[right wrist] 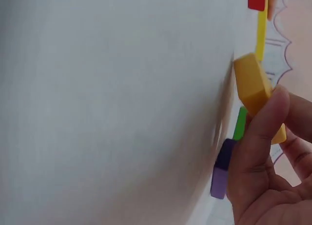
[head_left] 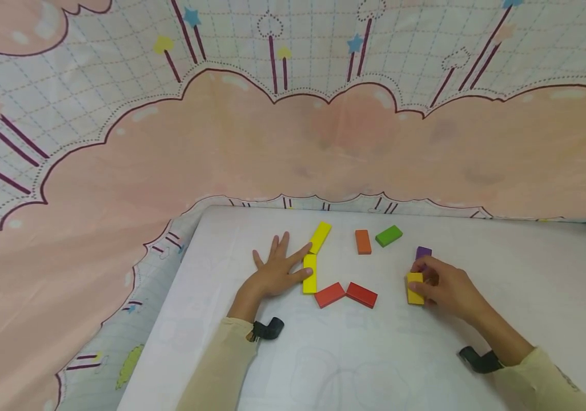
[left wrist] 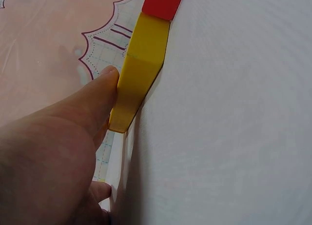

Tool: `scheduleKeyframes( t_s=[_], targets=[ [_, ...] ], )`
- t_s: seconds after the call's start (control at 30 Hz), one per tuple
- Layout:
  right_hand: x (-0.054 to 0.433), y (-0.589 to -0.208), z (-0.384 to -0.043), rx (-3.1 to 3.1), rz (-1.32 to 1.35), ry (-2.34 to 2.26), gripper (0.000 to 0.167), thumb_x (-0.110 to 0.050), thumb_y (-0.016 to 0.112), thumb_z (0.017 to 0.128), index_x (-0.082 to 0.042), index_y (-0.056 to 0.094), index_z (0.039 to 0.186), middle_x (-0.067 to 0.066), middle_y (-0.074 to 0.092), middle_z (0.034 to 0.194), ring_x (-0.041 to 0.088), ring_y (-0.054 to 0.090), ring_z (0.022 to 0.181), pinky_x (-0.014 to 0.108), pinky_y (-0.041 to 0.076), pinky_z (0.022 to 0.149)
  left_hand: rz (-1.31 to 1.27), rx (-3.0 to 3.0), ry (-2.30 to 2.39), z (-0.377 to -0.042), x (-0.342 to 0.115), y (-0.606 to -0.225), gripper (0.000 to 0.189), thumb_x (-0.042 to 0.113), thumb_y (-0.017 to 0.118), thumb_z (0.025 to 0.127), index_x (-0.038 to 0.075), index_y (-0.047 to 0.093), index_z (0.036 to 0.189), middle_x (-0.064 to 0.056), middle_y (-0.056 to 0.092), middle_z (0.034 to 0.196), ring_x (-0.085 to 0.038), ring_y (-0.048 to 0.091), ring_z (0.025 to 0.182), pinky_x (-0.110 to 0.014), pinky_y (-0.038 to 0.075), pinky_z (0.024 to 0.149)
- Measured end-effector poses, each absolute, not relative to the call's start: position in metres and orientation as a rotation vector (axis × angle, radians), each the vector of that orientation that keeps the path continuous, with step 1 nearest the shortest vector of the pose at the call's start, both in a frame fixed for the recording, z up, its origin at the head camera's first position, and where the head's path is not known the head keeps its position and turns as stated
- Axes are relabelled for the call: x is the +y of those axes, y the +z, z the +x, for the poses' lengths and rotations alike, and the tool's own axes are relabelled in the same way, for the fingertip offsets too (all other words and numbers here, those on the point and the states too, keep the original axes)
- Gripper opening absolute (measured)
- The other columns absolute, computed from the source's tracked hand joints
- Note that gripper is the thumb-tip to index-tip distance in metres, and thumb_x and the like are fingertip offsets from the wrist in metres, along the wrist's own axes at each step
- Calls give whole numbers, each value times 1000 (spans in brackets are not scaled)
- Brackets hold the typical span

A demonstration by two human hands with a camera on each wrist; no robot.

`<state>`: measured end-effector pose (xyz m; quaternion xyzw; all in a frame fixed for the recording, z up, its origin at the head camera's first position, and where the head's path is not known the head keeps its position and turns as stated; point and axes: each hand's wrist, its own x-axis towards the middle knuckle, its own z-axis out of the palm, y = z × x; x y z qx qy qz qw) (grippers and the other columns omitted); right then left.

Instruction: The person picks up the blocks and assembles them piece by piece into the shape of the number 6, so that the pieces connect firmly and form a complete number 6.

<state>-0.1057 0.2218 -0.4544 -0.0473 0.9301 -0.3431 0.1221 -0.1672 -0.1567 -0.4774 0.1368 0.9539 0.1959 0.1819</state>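
My left hand (head_left: 272,275) is spread over the white table, its index fingertip and thumb at two yellow blocks laid end to end, the farther yellow block (head_left: 321,235) slanting right and the nearer yellow block (head_left: 310,284) upright in the head view. In the left wrist view the thumb lies along the side of the yellow blocks (left wrist: 139,59). Pinched between thumb and fingers of my right hand (head_left: 449,288) is an orange-yellow block (right wrist: 249,81), tilted in the right wrist view. A purple block (head_left: 424,251) lies just beyond that hand, partly hidden by it.
Two red blocks, a left one (head_left: 329,295) and a right one (head_left: 362,295), meet at their ends beside the nearer yellow block. Farther back lie an orange block (head_left: 362,242) and a green block (head_left: 389,236). A patterned cloth (head_left: 324,142) hangs behind the white table (head_left: 529,268).
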Motion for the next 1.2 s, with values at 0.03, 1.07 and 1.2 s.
scheduleKeyframes(
  t_s=[0.03,1.07,1.2],
  targets=[
    [221,-455,-105,2682,-120,-1027,34,-24,77,92,-13,62,121,8,64,96,20,59,79,26,54,61,385,2693,552,-167,-157,-478,69,61,53,98,48,26,159,-10,-9,173,-36,-16,159,-80,-17,111],
    [190,-457,-81,2268,-57,-1258,41,-23,82,86,-8,68,123,9,66,109,19,69,84,27,61,74,384,2687,527,-168,-158,-478,69,62,53,97,48,25,159,-10,-9,173,-36,-17,159,-79,-17,111],
    [184,-457,-77,2291,-33,-1233,40,-24,84,84,-9,70,118,7,67,104,19,68,82,27,61,72,387,2693,526,-169,-159,-480,69,63,53,97,49,25,159,-10,-9,173,-37,-17,159,-79,-17,111]
  ],
)
